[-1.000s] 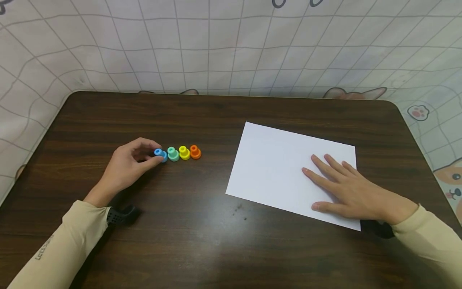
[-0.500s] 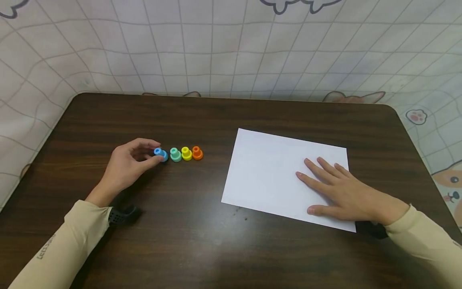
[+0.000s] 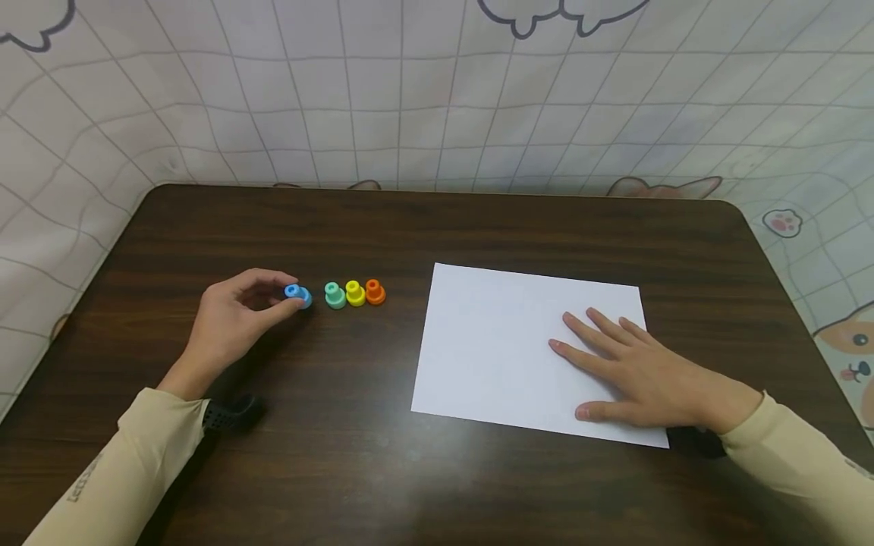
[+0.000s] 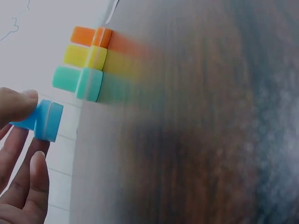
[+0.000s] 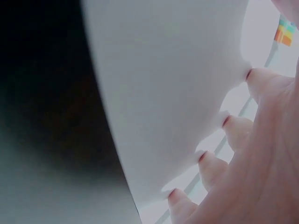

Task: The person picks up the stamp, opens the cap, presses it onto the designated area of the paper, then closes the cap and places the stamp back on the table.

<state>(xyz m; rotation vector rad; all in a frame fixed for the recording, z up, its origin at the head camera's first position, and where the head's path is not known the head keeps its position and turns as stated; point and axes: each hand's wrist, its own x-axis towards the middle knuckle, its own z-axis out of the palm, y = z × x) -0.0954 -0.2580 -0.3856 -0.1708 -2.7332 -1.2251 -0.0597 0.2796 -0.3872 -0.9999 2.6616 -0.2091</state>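
Your left hand (image 3: 235, 322) pinches the blue peg (image 3: 297, 295) between thumb and fingertips. The peg sits on the dark wooden desk (image 3: 355, 455), at the left end of a short row of coloured pegs. In the left wrist view, the blue peg (image 4: 45, 120) is held by the thumb on one side and the fingers (image 4: 35, 172) on the other.

Note the gap in the row. The blue peg stands apart from the teal peg (image 3: 334, 295). The teal peg, the yellow peg (image 3: 354, 293) and the orange peg (image 3: 375, 292) stand just beside one another. All four pegs are upright, with the narrow end up and the wide flange down.

Your right hand (image 3: 638, 371) lies flat on the white paper sheet (image 3: 498, 341), fingers straight and spread, palm down. It rests on the right half of the sheet, near the front right corner. The right wrist view shows the fingertips (image 5: 254, 77) pressed against the paper sheet (image 5: 163, 93).

The sheet lies on the right half of the desk, well apart from the pegs. A cloth with a grid pattern (image 3: 410, 98) hangs behind the desk.
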